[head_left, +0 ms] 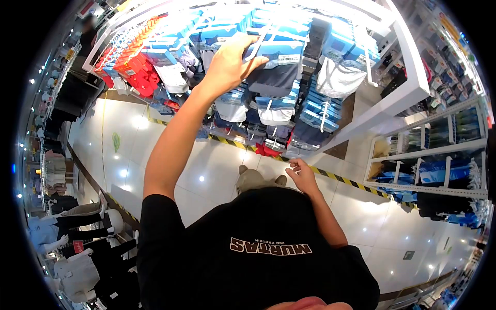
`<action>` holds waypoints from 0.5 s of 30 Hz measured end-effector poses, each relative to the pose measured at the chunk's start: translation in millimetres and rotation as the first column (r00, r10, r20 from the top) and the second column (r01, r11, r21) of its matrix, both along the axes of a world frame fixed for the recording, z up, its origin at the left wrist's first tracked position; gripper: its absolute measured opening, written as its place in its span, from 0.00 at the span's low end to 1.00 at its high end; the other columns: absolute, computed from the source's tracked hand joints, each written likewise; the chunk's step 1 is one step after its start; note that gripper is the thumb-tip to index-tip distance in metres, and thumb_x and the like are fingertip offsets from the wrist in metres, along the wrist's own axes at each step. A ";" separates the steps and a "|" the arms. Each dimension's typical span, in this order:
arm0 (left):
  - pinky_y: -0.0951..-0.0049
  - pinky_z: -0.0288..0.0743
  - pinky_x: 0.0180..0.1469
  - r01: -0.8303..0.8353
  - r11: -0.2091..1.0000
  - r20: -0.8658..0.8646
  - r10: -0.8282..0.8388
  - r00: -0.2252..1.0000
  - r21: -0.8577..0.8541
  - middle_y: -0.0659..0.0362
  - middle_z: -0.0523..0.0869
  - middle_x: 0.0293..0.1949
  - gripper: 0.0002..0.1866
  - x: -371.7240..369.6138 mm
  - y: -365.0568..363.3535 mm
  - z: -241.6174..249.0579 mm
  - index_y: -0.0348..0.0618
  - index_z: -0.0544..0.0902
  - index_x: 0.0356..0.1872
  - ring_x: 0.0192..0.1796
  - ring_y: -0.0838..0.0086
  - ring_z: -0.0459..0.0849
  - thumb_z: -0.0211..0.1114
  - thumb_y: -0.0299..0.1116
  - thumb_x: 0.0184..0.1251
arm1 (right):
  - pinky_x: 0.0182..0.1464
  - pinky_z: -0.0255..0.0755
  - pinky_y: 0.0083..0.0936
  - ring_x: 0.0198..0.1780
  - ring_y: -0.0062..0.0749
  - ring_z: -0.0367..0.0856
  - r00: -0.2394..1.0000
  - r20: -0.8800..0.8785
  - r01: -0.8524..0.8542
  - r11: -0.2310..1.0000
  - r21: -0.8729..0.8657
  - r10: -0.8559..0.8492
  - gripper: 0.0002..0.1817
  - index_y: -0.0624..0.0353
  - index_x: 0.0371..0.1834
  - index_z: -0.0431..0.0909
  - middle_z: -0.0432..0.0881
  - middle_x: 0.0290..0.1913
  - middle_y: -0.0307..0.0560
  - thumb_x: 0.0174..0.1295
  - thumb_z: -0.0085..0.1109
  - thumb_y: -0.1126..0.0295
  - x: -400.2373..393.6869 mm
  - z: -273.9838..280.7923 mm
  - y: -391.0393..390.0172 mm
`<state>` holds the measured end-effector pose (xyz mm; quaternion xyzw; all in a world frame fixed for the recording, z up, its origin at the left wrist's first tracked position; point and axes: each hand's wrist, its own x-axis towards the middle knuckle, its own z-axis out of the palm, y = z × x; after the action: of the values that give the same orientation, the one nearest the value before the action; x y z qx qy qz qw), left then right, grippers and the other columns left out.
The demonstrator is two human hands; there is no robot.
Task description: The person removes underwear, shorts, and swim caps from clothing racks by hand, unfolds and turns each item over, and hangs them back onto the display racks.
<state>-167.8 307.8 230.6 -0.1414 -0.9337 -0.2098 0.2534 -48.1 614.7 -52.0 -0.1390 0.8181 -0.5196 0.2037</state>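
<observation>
My left hand (235,62) reaches up to the display rack, its thumb across the front of a blue-carded garment pack (276,57) and its fingers at the pack's upper left edge. A folded dark grey garment (274,81) shows below the blue card, which carries a white label. The pack hangs at a white hook, and some of my fingers are hidden behind it. Low by my right side, my right hand (302,175) holds nothing; its fingers are loosely bent and apart, near the lower packs but not touching them.
Rows of blue packs with white garments (339,77) and red packs (137,72) hang around. White hooks stick out toward me. A white rack frame (398,98) slants at the right. Yellow-black tape (330,175) marks the floor. Mannequins (77,274) stand lower left.
</observation>
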 end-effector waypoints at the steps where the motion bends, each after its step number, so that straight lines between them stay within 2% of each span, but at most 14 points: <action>1: 0.65 0.73 0.56 0.025 0.998 0.005 -0.026 1.000 0.059 0.48 0.85 0.46 0.23 -1.9 1.3 1.5 0.36 0.81 0.54 0.50 0.57 0.82 0.71 0.41 0.65 | 0.48 0.76 0.32 0.43 0.36 0.82 1.000 0.006 0.008 1.000 0.000 -0.008 0.22 0.60 0.54 0.78 0.84 0.44 0.48 0.60 0.68 0.62 0.8 -2.2 2.2; 4: 0.68 0.75 0.45 0.053 0.983 0.185 -0.086 0.979 0.177 0.52 0.84 0.32 0.19 -0.7 1.7 15.9 0.35 0.82 0.47 0.36 0.69 0.81 0.72 0.40 0.63 | 0.48 0.77 0.32 0.43 0.36 0.82 1.000 0.022 0.020 1.000 0.011 -0.020 0.22 0.60 0.54 0.78 0.84 0.44 0.48 0.60 0.68 0.62 4.5 -4.9 8.3; 5: 0.73 0.73 0.41 0.001 0.960 0.289 -0.086 0.953 0.280 0.55 0.84 0.30 0.18 7.2 8.9 27.3 0.33 0.82 0.44 0.33 0.76 0.76 0.72 0.38 0.63 | 0.48 0.77 0.32 0.43 0.36 0.82 0.999 0.026 0.020 1.000 0.019 -0.020 0.22 0.60 0.54 0.78 0.84 0.44 0.48 0.60 0.68 0.62 4.7 -3.3 9.7; 8: 0.73 0.73 0.42 0.076 0.944 0.190 -0.143 0.971 0.322 0.55 0.84 0.32 0.17 17.0 4.4 30.4 0.32 0.83 0.43 0.34 0.76 0.77 0.72 0.38 0.63 | 0.48 0.77 0.31 0.42 0.36 0.82 0.999 0.034 0.033 0.999 0.015 -0.034 0.22 0.60 0.54 0.78 0.84 0.44 0.49 0.59 0.69 0.62 5.2 -1.1 12.1; 10: 0.74 0.74 0.45 0.050 0.918 0.356 -0.203 0.912 0.394 0.60 0.84 0.33 0.16 29.6 -3.9 36.0 0.33 0.83 0.42 0.38 0.79 0.78 0.73 0.36 0.62 | 0.48 0.77 0.31 0.42 0.36 0.82 0.998 0.038 0.043 0.999 -0.002 -0.043 0.22 0.59 0.54 0.78 0.84 0.44 0.49 0.59 0.69 0.62 4.9 0.1 12.2; 12: 0.77 0.70 0.42 0.103 0.872 0.350 -0.297 0.888 0.479 0.65 0.80 0.35 0.13 46.8 -7.0 32.3 0.36 0.82 0.43 0.39 0.82 0.75 0.72 0.33 0.63 | 0.47 0.77 0.31 0.42 0.34 0.82 0.998 0.020 0.061 0.997 -0.039 -0.060 0.22 0.60 0.54 0.78 0.84 0.43 0.48 0.59 0.69 0.64 3.3 2.6 11.3; 13: 0.78 0.70 0.41 0.027 0.855 0.406 -0.273 0.872 0.517 0.67 0.79 0.34 0.13 58.0 -4.2 33.2 0.37 0.81 0.42 0.39 0.84 0.74 0.73 0.32 0.62 | 0.47 0.77 0.31 0.42 0.33 0.81 0.997 0.013 0.071 0.996 -0.058 -0.070 0.21 0.61 0.54 0.79 0.84 0.43 0.47 0.59 0.70 0.64 3.0 4.8 10.0; 15: 0.80 0.72 0.42 0.004 0.772 0.435 -0.362 0.824 0.635 0.68 0.80 0.34 0.13 76.8 3.0 26.2 0.39 0.81 0.41 0.38 0.85 0.75 0.74 0.32 0.62 | 0.50 0.76 0.29 0.46 0.31 0.81 0.992 0.125 0.050 0.980 -0.190 -0.026 0.24 0.62 0.57 0.77 0.83 0.47 0.46 0.59 0.70 0.66 -1.0 19.8 5.9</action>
<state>-91.0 310.8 256.9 -0.0821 -0.8283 -0.5542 -0.0080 -49.0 620.6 -32.2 -0.1105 0.7523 -0.6078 0.2289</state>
